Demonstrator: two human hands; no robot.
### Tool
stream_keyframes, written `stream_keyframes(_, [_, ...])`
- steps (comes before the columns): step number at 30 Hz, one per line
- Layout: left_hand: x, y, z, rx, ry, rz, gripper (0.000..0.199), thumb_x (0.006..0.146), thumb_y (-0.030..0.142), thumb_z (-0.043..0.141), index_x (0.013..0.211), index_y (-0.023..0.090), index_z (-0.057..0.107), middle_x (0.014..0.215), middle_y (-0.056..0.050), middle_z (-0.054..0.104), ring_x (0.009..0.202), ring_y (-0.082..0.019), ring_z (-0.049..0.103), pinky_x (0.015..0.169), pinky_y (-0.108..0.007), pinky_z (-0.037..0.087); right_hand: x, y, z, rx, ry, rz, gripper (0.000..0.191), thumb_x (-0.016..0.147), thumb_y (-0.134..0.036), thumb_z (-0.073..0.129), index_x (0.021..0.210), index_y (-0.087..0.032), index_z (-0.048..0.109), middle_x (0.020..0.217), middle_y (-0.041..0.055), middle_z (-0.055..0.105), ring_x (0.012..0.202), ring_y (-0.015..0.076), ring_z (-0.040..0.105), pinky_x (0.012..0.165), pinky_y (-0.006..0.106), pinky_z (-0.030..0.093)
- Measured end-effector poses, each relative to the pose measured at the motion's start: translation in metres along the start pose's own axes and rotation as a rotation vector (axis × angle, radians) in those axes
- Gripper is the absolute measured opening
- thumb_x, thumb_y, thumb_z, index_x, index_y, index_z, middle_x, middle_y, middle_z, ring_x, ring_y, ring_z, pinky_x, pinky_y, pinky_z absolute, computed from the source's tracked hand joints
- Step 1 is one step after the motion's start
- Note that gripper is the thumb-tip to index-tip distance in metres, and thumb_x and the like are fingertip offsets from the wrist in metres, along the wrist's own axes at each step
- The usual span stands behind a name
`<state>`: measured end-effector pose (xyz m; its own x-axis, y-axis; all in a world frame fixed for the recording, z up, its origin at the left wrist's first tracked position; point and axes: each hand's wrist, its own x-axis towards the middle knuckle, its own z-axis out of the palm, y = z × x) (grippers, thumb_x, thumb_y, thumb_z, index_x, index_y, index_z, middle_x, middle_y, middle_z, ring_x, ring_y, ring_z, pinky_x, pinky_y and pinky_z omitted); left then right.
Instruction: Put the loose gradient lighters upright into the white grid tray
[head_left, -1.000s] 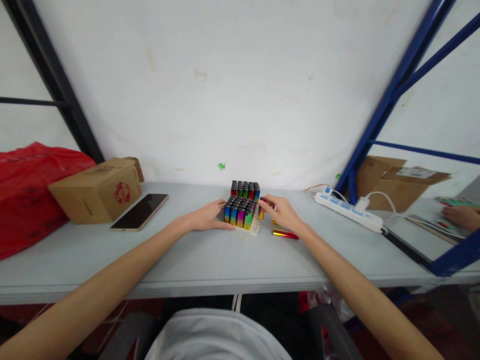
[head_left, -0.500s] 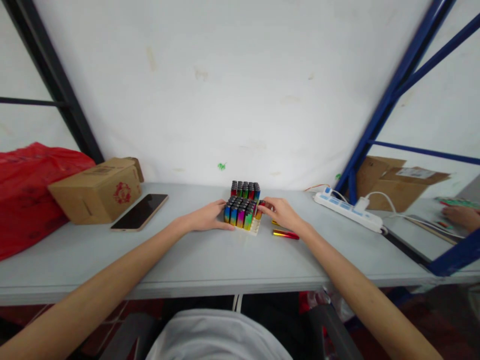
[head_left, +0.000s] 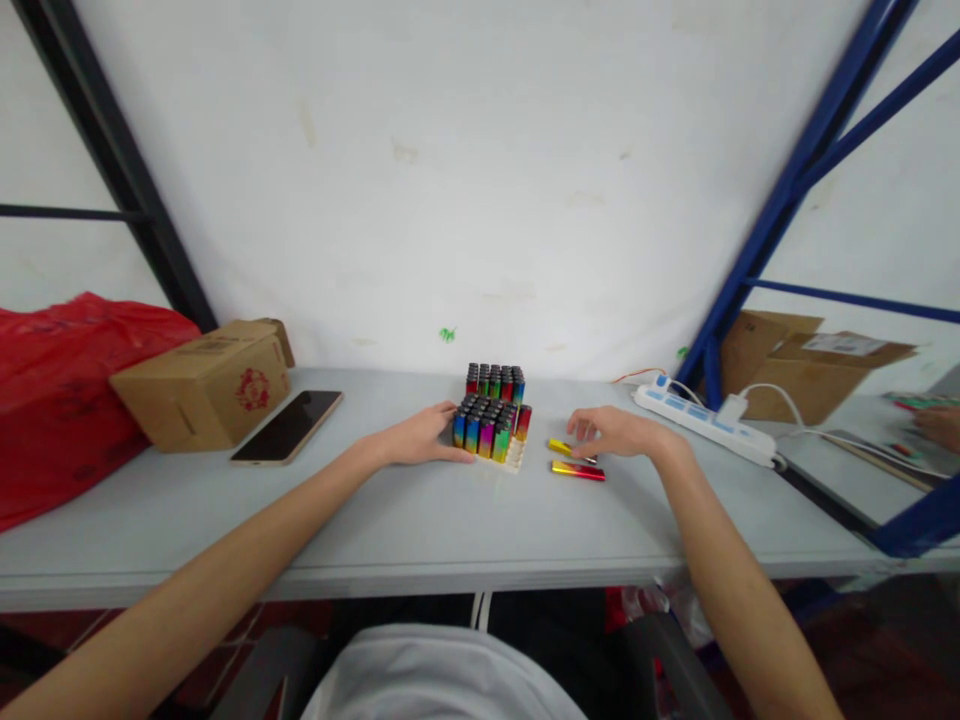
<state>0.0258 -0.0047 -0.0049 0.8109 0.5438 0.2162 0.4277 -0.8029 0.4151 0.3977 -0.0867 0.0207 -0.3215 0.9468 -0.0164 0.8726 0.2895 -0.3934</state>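
Note:
Rainbow-coloured lighters point(head_left: 486, 437) with black tops stand upright in rows in a white holed tray point(head_left: 515, 458). My left hand point(head_left: 421, 436) grips this block at its left side, thumb along the front and fingers at the back corner. One red-and-orange lighter point(head_left: 523, 422) stands in the tray's right part. To the right, my right hand point(head_left: 616, 432) hovers with fingers bent and apart over a yellow lighter point(head_left: 559, 446) lying on the table, partly covered by the fingers. A red-and-yellow lighter point(head_left: 577, 470) lies flat in front of it.
Behind stands another block of upright lighters point(head_left: 495, 381). A phone point(head_left: 288, 427), a cardboard box point(head_left: 202, 385) and a red bag point(head_left: 82, 400) are at left. A power strip point(head_left: 705, 427), blue rack post point(head_left: 765, 210) and open carton point(head_left: 795, 370) are at right, with another person's hand point(head_left: 939, 425) beyond.
My right hand has let go of the red-and-orange lighter, now standing in the tray, and moved right above the yellow lighter. My left hand stays at the tray.

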Motion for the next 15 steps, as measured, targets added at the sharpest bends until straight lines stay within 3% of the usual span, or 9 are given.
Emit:
stream_keyframes(2, [0.0,-0.001,0.0,-0.005,0.005,0.013,0.076,0.081,0.069,0.071,0.138,0.021,0.058,0.139,-0.01,0.061,0.126,-0.032,0.057,0.113,-0.039,0.041,0.002,0.009,0.001,0.017,-0.029,0.043,0.026,0.07,-0.036,0.082,0.088,-0.02,0.073,0.087,0.0073,0.077,0.077,0.0233,0.069,0.068,0.03,0.05])
stream_keyframes(5, [0.0,-0.001,0.0,-0.011,0.003,0.013,0.076,0.081,0.07,0.071,0.139,0.021,0.058,0.141,-0.01,0.059,0.126,-0.032,0.057,0.113,-0.04,0.041,0.007,0.014,0.004,0.006,0.061,0.034,0.021,0.073,-0.038,0.08,0.079,-0.02,0.069,0.08,0.0075,0.075,0.072,0.0226,0.067,0.066,0.031,0.049])
stream_keyframes(10, [0.0,0.002,-0.001,-0.025,0.003,0.002,0.076,0.08,0.07,0.072,0.137,0.021,0.06,0.139,-0.01,0.06,0.125,-0.033,0.057,0.114,-0.042,0.041,0.015,0.007,0.005,0.216,0.283,-0.009,0.032,0.085,-0.05,0.07,0.091,-0.018,0.066,0.086,0.0064,0.073,0.066,0.0177,0.066,0.063,0.029,0.049])
stream_keyframes(15, [0.001,0.002,0.0,-0.021,0.0,0.013,0.076,0.081,0.07,0.071,0.138,0.022,0.06,0.139,-0.009,0.06,0.127,-0.033,0.057,0.114,-0.039,0.041,0.021,-0.001,0.006,0.53,0.51,-0.077,0.049,0.071,-0.056,0.081,0.097,-0.016,0.069,0.089,0.0061,0.071,0.071,0.0169,0.064,0.063,0.03,0.049])
